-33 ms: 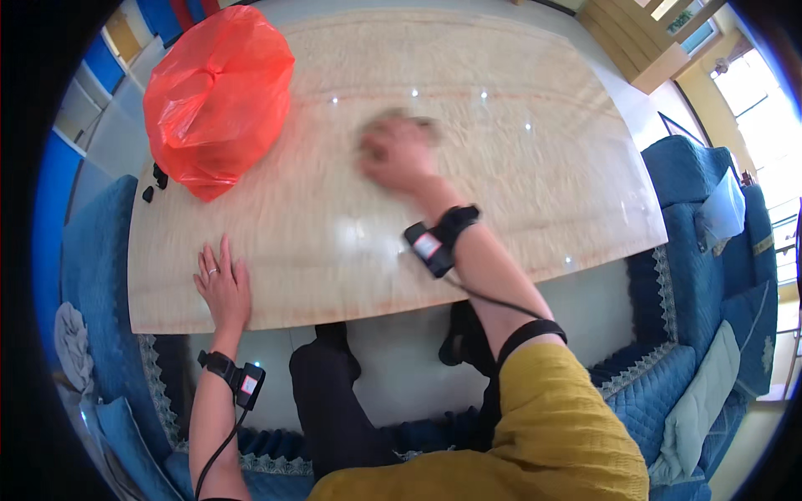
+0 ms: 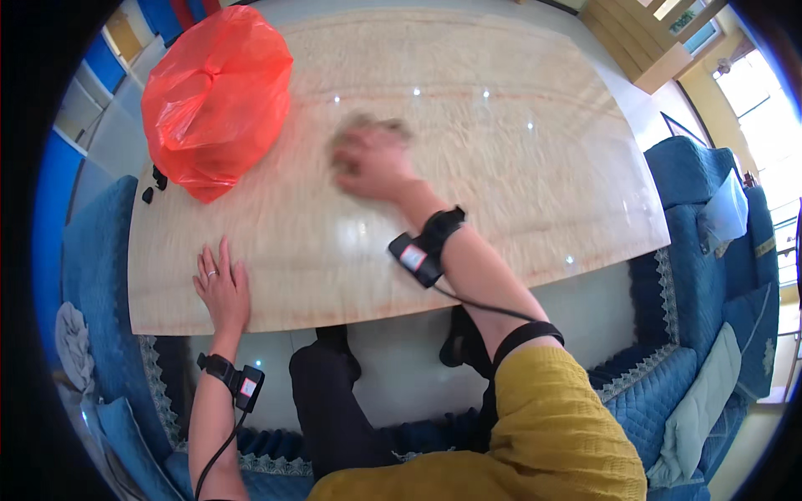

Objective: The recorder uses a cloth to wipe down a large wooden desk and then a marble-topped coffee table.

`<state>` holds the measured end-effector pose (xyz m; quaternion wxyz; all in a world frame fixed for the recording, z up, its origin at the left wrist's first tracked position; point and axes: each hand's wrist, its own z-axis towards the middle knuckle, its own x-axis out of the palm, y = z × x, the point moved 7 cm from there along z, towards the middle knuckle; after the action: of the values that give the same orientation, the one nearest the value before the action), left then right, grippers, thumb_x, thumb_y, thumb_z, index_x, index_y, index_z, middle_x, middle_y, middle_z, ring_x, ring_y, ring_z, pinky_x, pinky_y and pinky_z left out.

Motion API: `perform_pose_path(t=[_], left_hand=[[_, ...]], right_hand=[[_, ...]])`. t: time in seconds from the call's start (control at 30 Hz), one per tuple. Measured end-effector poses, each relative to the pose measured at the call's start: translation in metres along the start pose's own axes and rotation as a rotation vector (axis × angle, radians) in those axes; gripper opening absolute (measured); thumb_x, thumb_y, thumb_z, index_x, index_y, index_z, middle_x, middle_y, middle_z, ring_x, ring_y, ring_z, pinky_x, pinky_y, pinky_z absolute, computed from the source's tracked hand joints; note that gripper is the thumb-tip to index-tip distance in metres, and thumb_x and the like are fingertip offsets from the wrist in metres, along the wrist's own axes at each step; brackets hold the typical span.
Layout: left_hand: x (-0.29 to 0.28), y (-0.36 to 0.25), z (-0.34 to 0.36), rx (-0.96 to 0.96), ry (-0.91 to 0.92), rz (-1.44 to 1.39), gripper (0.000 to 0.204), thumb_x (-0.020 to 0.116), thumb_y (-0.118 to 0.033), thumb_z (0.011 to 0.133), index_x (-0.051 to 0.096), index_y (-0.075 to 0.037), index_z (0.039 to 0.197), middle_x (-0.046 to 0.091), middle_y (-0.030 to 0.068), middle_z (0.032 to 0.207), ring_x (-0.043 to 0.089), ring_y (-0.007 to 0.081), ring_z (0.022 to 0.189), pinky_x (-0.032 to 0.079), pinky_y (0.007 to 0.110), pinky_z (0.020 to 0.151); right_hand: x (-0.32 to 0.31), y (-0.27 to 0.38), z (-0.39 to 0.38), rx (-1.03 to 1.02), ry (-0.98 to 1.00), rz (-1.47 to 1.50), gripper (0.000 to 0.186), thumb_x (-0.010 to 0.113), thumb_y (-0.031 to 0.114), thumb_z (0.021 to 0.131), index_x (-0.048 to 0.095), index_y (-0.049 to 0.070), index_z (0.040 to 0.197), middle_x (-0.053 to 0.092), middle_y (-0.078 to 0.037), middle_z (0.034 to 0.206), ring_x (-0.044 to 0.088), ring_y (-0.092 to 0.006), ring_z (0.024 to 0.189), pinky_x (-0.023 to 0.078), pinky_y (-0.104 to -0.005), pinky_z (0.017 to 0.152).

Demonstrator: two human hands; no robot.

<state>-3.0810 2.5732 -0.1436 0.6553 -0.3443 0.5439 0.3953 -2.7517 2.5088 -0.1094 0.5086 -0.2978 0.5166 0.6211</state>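
Observation:
My right hand [image 2: 374, 160] is pressed down over a crumpled grey-brown cloth [image 2: 396, 128] on the glossy beige table [image 2: 501, 192]. Motion blurs the fingers, and most of the cloth is hidden beneath them. My left hand [image 2: 222, 285] lies flat on the tabletop by its near left edge, fingers spread, a ring on one of them, holding nothing. Each wrist wears a black strap with a small box and a cable.
A puffed red plastic bag [image 2: 217, 104] covers the table's far left part. Small black objects [image 2: 154, 185] lie beside it. Blue sofas [image 2: 687, 225] flank the table; a pale translucent bag [image 2: 725, 209] sits on the right one.
My right hand has slid a little to the left across the tabletop with the cloth. The left hand has stayed in place.

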Motion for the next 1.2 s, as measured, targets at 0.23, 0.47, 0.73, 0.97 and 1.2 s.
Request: perform_pose_path(t=[0.23,0.47,0.73,0.97,1.2], left_hand=[[0.002,0.013,-0.011,0.027,-0.016,0.002,0.053,0.043,-0.032,0.098,0.030,-0.022,0.149,0.027,0.0203,0.152,0.024,0.0368,0.141,0.018,0.058,0.111],[0.017,-0.007,0.004,0.074,-0.052,-0.004,0.053,0.040,-0.037,0.099,0.029,-0.022,0.149,0.029,0.0224,0.151,0.025,0.0393,0.140,0.019,0.061,0.109],[0.011,0.011,0.006,0.060,-0.095,0.072,0.054,0.038,-0.043,0.098,0.030,-0.024,0.148,0.030,0.0222,0.150,0.027,0.0391,0.139,0.020,0.064,0.108],[0.025,0.006,0.011,0.013,-0.059,0.087,0.053,0.037,-0.046,0.098,0.030,-0.029,0.148,0.029,0.0190,0.152,0.026,0.0362,0.140,0.021,0.063,0.108],[0.013,0.011,0.006,0.002,-0.060,0.078,0.056,0.038,-0.046,0.097,0.031,-0.025,0.148,0.028,0.0214,0.151,0.026,0.0393,0.140,0.020,0.064,0.108]], right_hand=[[-0.065,-0.138,-0.046,0.312,-0.243,-0.181,0.035,0.059,0.040,0.087,0.064,0.026,0.119,0.056,-0.010,0.129,0.045,-0.0314,0.126,0.033,-0.0477,0.105],[-0.205,-0.341,-0.337,0.794,-0.238,-0.707,0.051,0.051,0.054,0.089,0.054,0.028,0.133,0.052,-0.010,0.137,0.044,-0.0293,0.129,0.033,-0.0417,0.108],[-0.120,-0.110,-0.288,0.452,-0.294,-0.405,0.045,0.070,0.022,0.080,0.061,0.021,0.124,0.056,-0.011,0.130,0.047,-0.0300,0.125,0.035,-0.0439,0.106],[-0.028,0.103,-0.183,-0.027,-0.033,0.063,0.040,0.068,0.032,0.077,0.064,0.027,0.116,0.051,-0.008,0.134,0.041,-0.0304,0.130,0.027,-0.0504,0.111],[-0.125,-0.104,-0.290,0.548,-0.162,-0.248,0.043,0.064,0.032,0.085,0.057,0.024,0.127,0.052,-0.007,0.135,0.041,-0.0275,0.131,0.032,-0.0433,0.108]])
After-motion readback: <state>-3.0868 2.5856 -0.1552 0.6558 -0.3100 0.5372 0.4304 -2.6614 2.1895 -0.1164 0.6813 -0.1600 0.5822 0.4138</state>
